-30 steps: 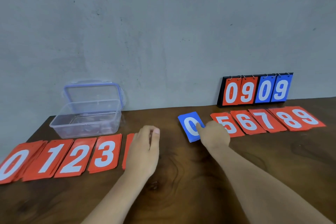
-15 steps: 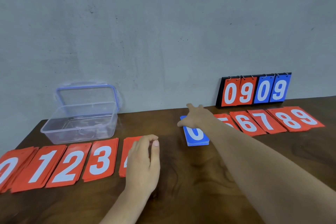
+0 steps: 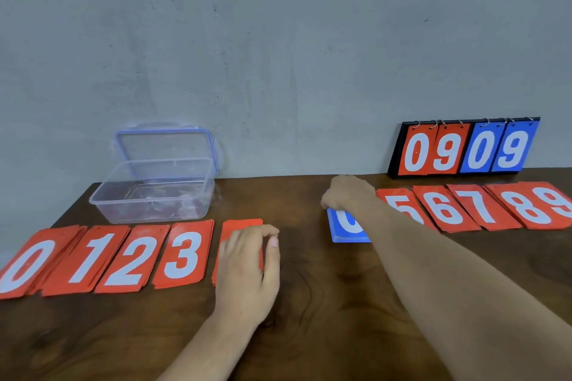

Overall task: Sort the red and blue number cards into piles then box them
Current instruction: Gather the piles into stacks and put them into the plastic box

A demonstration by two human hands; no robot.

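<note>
Looking at the far middle of the desk (image 3: 325, 312), you have your right hand (image 3: 346, 195) knuckles up on the blue pile (image 3: 342, 230), its grip curled down over the pile's far edge. That pile is a stack of blue cards, its thickness showing along the near edge. Your forearm crosses its right side, so only part of a white 0 shows on the top card. It lies just left of the red 5.

Your left hand (image 3: 247, 269) rests palm down on the covered red pile (image 3: 243, 224) and hides its numeral. Thumb tip and forefinger tip meet near the pile's right edge, but you cannot tell whether that grip pinches a card.

Every loose card is plain red or blue with a bold white numeral. Count ten red piles. Five sit in the near-left row (image 3: 93, 260): 0, 1, 2, 3 and the covered one. Five more fan out in the far-right row (image 3: 483, 207): 5, 6, 7, 8 and 9, each overlapping its neighbour, the 9 cut by the frame edge. You have one blue pile.

One clear box (image 3: 148, 204) stands at the far left, just behind the near-left row, with its blue-trimmed lid upright against the wall; its contents are too blurred to tell. One black scoreboard (image 3: 464, 148) leans at the far right, with four ringed cards: red 0, red 9, blue 0, blue 9.
</note>
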